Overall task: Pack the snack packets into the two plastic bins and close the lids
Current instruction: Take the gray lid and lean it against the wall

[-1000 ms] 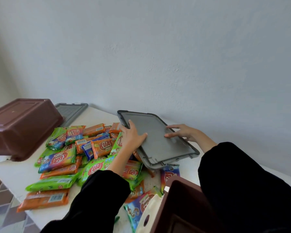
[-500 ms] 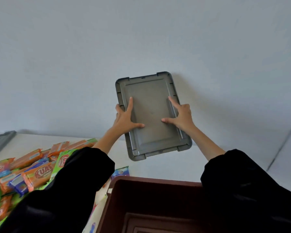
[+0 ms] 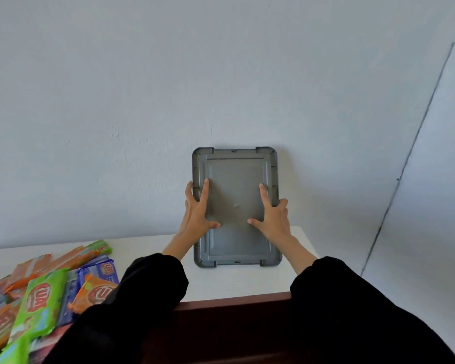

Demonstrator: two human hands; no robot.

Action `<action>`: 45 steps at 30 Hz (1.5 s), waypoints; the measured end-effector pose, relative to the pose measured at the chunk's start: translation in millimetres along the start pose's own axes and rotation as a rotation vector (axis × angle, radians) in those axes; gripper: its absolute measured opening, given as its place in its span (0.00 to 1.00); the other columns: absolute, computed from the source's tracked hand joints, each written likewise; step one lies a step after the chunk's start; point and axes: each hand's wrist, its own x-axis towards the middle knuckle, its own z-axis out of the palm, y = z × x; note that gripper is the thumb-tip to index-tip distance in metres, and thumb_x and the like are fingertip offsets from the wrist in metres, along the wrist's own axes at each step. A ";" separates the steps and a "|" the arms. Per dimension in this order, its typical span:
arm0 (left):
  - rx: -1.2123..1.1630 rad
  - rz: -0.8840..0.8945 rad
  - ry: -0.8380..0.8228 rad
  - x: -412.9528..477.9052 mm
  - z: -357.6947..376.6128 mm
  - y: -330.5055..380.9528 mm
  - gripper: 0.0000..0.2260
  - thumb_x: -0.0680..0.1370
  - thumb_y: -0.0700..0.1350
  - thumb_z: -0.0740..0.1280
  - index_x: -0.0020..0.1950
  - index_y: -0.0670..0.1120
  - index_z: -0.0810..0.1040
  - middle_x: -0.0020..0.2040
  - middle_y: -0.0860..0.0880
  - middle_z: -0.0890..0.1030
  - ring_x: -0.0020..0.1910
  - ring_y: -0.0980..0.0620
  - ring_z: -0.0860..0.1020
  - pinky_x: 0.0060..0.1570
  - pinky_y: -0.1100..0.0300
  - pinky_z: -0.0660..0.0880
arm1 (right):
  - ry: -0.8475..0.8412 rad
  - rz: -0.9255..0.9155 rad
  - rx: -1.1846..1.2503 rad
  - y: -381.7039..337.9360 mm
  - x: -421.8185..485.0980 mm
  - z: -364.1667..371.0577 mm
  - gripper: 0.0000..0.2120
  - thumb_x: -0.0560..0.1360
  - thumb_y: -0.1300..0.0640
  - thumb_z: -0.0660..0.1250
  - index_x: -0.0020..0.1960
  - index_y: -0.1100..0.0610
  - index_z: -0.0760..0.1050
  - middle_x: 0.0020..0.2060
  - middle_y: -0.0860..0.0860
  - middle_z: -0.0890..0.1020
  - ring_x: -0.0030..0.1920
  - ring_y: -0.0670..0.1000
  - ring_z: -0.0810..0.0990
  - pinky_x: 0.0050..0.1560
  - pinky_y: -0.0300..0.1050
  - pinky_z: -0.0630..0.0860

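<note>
Gripping the gray lid (image 3: 235, 179) by its two long edges, the left hand (image 3: 196, 216) and the right hand (image 3: 273, 219) are working well apart, one on each side. On each hand the thumb and forefinger are lying flat on the lid's face, while the remaining fingers are hooking round the rim.

The lid is standing on end against the wall (image 3: 142, 101), near the far right corner of the white table (image 3: 234, 281) and just beyond the brown bin (image 3: 234, 301). Whether its lower short edge is bearing on the table or is being carried cannot be told. Snack packets (image 3: 41, 298) are lying heaped on the table at the left. The bin's interior is showing too dark to read.

Handling, as a judgement: the lid is appearing to be thin moulded plastic, so it is likely light, fairly stiff and smooth-faced, and it may flex if taken by one corner. The flat face is offering no purchase. The raised rim at mid-length of the long edges is giving the surest, best-balanced hold.
</note>
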 end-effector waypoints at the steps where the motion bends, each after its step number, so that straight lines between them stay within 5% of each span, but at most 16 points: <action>1: 0.004 -0.005 0.002 1.4 1.7 -1.3 0.54 0.65 0.42 0.78 0.76 0.52 0.40 0.74 0.40 0.37 0.75 0.40 0.47 0.72 0.50 0.57 | -0.008 -0.001 -0.006 1.1 0.8 1.6 0.46 0.72 0.49 0.70 0.75 0.40 0.40 0.65 0.65 0.58 0.61 0.64 0.68 0.58 0.51 0.71; 32: 0.072 -0.119 -0.121 -3.9 0.5 -2.2 0.49 0.69 0.42 0.75 0.77 0.50 0.42 0.74 0.39 0.39 0.73 0.37 0.55 0.71 0.48 0.61 | -0.050 -0.024 0.029 -4.2 -0.1 -2.2 0.40 0.73 0.58 0.70 0.76 0.46 0.50 0.73 0.63 0.48 0.72 0.64 0.54 0.67 0.54 0.65; 45: 0.111 -0.057 0.145 13.0 3.7 -4.4 0.50 0.68 0.38 0.76 0.77 0.50 0.42 0.75 0.40 0.38 0.76 0.41 0.48 0.71 0.53 0.58 | 0.174 -0.125 0.065 -16.2 24.7 8.2 0.40 0.72 0.62 0.71 0.75 0.48 0.53 0.72 0.61 0.51 0.72 0.62 0.57 0.66 0.50 0.68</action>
